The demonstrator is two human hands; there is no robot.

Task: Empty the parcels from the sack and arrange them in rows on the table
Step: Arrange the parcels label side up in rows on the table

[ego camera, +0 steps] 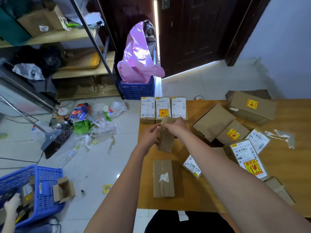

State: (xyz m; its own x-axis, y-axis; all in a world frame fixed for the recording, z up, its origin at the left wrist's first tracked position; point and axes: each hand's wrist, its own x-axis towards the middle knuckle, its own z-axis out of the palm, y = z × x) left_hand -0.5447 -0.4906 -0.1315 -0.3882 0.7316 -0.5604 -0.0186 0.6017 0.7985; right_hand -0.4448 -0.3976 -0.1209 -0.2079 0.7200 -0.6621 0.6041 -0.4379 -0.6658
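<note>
A blue crate (42,185) sits at the lower left on the floor, cut off by the frame, with another person's hand (11,206) reaching in. Litter (87,121) spreads over the tiles just left of the table (193,200) edge. At the table's far left corner three labelled parcels (162,109) stand in a row, touching. Just before them, the left hand (150,134) and right hand (175,126) both grip a plain brown parcel (165,140), tilted, its top hidden by fingers. Loose parcels (235,132) crowd the right.
</note>
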